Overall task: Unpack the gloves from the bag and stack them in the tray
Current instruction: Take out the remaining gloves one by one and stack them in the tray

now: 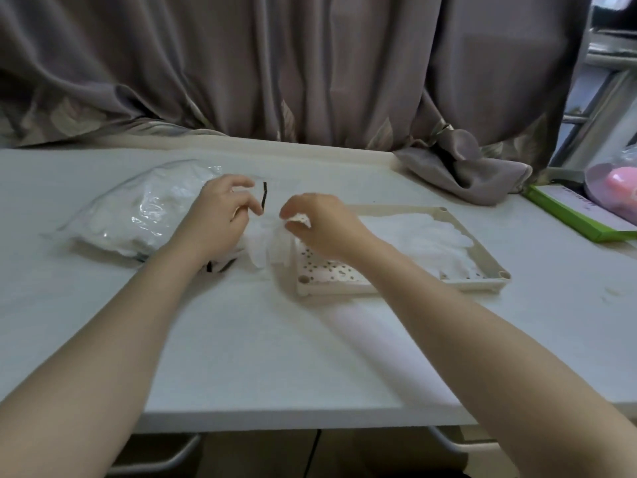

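Note:
A clear plastic bag [138, 215] full of white gloves lies on the table at the left. My left hand [217, 215] hovers at its right end, fingers curled around a thin black tie [264, 198] that stands up beside them. A white glove [269, 243] lies between the bag and the tray, draped over the tray's left rim. My right hand [320, 225] pinches this glove's cuff. The cream perforated tray [482, 250] sits at the right with white gloves [427, 236] stacked inside.
The table [275, 339] has its front edge near me. Grey curtains [310, 70] hang behind, one fold resting on the table at the back right. A green box [579, 215] and a pink object in plastic [617, 181] sit at the far right.

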